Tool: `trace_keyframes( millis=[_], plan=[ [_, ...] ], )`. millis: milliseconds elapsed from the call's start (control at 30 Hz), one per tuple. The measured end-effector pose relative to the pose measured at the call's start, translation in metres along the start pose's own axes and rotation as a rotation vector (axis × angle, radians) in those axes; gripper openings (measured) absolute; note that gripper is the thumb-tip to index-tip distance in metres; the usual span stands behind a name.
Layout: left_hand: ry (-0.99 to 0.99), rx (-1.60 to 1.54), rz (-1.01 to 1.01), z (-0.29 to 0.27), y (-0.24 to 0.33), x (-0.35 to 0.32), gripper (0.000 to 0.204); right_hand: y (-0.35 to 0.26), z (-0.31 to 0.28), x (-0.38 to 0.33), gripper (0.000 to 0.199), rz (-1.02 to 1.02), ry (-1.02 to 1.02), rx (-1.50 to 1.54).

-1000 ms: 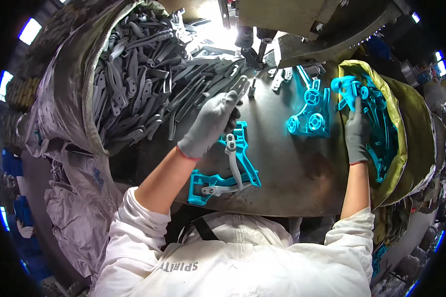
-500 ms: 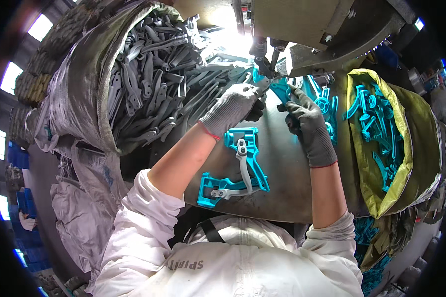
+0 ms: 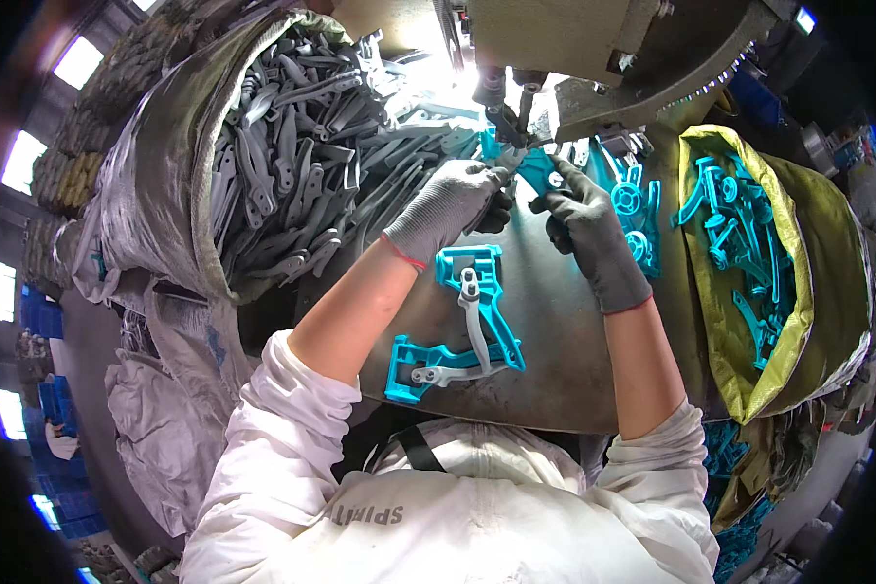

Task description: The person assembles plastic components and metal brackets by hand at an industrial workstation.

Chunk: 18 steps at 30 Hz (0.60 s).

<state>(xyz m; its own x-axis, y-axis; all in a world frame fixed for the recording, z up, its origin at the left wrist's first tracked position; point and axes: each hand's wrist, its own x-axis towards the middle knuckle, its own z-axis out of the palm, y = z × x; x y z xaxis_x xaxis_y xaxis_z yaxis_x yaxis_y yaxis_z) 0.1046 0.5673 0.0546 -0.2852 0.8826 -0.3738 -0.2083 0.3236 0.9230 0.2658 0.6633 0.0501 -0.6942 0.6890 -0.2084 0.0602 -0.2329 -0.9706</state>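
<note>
The left hand (image 3: 453, 204), in a grey glove, has its fingers curled around a grey lever (image 3: 512, 162), whose tip pokes out beyond the thumb; the right hand (image 3: 594, 234), gloved too, grasps a blue bracket (image 3: 535, 175) between thumb and forefinger, its other fingers bent in below; lever and bracket meet in front of the hands, toward the far edge of the surface (image 3: 555, 370), just beside the tooling (image 3: 513, 117) of a press (image 3: 555, 44); whether they are joined there is too small to tell.

Between the forearms, near the surface's near edge and left of its middle, lie two blue frames, an upper one (image 3: 469, 250) and a lower one (image 3: 396, 368); each carries a grey lever, and their right ends meet; toward the right edge, past the right hand, more blue parts (image 3: 629, 200) with round hubs lie close together.

At the left edge a sack (image 3: 156, 165) opens onto the surface, and a heap of grey levers (image 3: 292, 136) spills from its mouth toward the far left corner; at the right edge stands a yellow sack (image 3: 740, 389), its mouth open, with blue pieces (image 3: 725, 219) inside.
</note>
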Motion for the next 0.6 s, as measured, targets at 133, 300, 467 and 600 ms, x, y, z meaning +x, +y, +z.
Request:
trace_keyframes(
  millis=[133, 300, 467, 600],
  plan=[
    [-0.034, -0.060, 0.033, 0.004, -0.015, 0.002, 0.032, 0.011, 0.001, 0.008, 0.056, 0.098, -0.004, -0.102],
    [0.465, 1.086, 0.759, -0.021, -0.005, -0.034, 0.017, 0.022, -0.003, 0.008, 0.051, 0.070, -0.018, -0.062],
    [0.982, 1.593, 0.555, -0.101, 0.032, -0.082, 0.027, 0.021, 0.000, 0.007, 0.055, 0.081, 0.017, -0.083],
    [0.886, 1.632, -0.054, -0.131, 0.033, -0.084, 0.033, 0.008, 0.005, 0.004, 0.055, 0.103, 0.014, -0.186]
  ],
)
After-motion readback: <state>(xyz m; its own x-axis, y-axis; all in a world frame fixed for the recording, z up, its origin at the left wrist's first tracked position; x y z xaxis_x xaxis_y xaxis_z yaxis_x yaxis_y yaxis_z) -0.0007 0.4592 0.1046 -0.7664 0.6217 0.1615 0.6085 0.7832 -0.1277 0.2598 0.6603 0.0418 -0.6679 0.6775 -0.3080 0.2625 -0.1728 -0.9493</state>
